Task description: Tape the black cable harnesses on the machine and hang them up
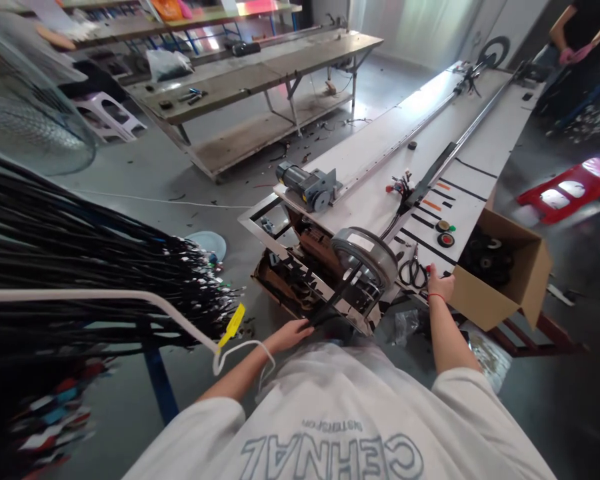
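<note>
My left hand [291, 335] is closed on the end of a black cable bundle [330, 308], low at the near edge of the table. The bundle runs up toward a round metal reel [364, 252] mounted at the table's end. At the table's near right edge my right hand [441, 285] has its fingers curled. A small red spot shows at its fingertips, but what it grips is not clear. Black-handled scissors [414, 272] lie just left of that hand. Beyond it are black tape rolls [445, 240] and black strips [423, 243] stuck along the white table [380, 157].
A grey motor [305, 185] sits at the table's left corner. An open cardboard box [500, 293] stands at the right. Many black cables [105, 260] hang at the left, near a white hook [220, 353]. A red stool [570, 190] and another person's gloved hands [575, 55] are farther right.
</note>
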`<act>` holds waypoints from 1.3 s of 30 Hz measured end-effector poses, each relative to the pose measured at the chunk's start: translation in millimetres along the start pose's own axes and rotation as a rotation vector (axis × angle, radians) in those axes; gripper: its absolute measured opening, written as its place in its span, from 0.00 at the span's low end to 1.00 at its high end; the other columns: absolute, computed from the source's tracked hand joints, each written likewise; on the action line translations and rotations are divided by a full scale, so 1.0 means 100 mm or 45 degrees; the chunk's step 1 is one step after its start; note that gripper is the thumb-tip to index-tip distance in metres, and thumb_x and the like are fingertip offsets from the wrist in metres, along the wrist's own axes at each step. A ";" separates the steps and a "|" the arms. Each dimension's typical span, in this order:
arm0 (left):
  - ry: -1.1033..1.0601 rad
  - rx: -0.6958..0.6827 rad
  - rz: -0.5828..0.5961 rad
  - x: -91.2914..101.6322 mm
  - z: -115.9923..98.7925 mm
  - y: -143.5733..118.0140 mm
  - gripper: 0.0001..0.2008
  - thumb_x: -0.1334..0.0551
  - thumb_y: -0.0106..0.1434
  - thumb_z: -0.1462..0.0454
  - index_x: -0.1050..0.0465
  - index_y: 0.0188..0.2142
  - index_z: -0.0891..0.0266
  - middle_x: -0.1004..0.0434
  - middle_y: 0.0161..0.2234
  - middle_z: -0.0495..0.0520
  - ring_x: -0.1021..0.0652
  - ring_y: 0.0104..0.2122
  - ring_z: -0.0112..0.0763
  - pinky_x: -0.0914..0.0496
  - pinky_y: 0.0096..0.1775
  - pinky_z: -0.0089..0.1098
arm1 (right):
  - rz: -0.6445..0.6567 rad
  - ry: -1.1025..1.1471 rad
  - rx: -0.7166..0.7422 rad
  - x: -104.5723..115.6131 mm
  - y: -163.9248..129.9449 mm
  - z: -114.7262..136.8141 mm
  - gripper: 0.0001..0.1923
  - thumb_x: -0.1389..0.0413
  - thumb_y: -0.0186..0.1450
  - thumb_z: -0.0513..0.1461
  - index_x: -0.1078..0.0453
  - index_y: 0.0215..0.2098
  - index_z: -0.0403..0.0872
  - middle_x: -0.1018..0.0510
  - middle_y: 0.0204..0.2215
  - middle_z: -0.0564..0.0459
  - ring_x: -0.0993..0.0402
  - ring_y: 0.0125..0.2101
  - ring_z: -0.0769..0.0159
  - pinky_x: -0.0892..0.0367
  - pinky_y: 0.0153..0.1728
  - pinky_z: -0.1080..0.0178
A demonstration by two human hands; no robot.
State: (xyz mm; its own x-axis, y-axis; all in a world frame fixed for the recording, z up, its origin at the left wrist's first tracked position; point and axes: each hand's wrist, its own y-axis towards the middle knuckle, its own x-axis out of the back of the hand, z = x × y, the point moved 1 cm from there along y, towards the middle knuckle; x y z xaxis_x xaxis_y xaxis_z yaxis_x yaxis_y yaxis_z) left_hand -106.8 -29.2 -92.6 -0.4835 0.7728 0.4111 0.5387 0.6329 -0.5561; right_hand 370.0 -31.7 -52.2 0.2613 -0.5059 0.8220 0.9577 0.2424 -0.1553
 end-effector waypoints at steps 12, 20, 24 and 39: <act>-0.091 -0.065 -0.117 -0.18 -0.32 -0.23 0.24 0.50 0.62 0.43 0.35 0.30 0.61 0.27 0.29 0.53 0.28 0.32 0.34 0.34 0.39 0.33 | -0.074 0.018 0.021 -0.05 0.03 -0.03 0.36 0.45 0.60 0.58 0.37 0.53 0.39 0.29 0.51 0.31 0.32 0.52 0.42 0.37 0.51 0.48; -0.325 -0.142 -0.244 -0.19 -0.52 -0.28 0.25 0.56 0.64 0.43 0.36 0.29 0.60 0.35 0.24 0.48 0.32 0.28 0.30 0.36 0.35 0.31 | -0.062 -0.024 0.014 -0.05 0.04 -0.02 0.35 0.45 0.60 0.58 0.36 0.53 0.39 0.28 0.50 0.31 0.31 0.51 0.41 0.35 0.49 0.47; -0.404 -0.186 -0.295 -0.24 -0.61 -0.14 0.25 0.55 0.65 0.42 0.38 0.28 0.60 0.39 0.21 0.45 0.36 0.24 0.28 0.38 0.32 0.30 | -0.061 -0.009 0.018 -0.03 0.02 0.00 0.35 0.44 0.60 0.57 0.36 0.53 0.39 0.28 0.49 0.31 0.30 0.51 0.42 0.36 0.50 0.48; -0.450 -0.264 -0.497 -0.19 -1.05 0.35 0.24 0.52 0.65 0.45 0.36 0.28 0.61 0.38 0.21 0.45 0.34 0.23 0.27 0.38 0.29 0.28 | -0.051 -0.027 0.029 -0.01 -0.01 0.01 0.35 0.45 0.61 0.57 0.36 0.54 0.39 0.29 0.51 0.30 0.31 0.52 0.43 0.36 0.50 0.48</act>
State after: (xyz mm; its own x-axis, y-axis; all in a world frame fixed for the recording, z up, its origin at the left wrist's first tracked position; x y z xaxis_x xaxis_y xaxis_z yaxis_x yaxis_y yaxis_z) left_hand -6.7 -16.7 -43.5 -0.8566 0.4391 0.2710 0.3806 0.8923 -0.2430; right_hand 368.9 -30.5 -52.5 0.2197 -0.4982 0.8387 0.9644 0.2407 -0.1096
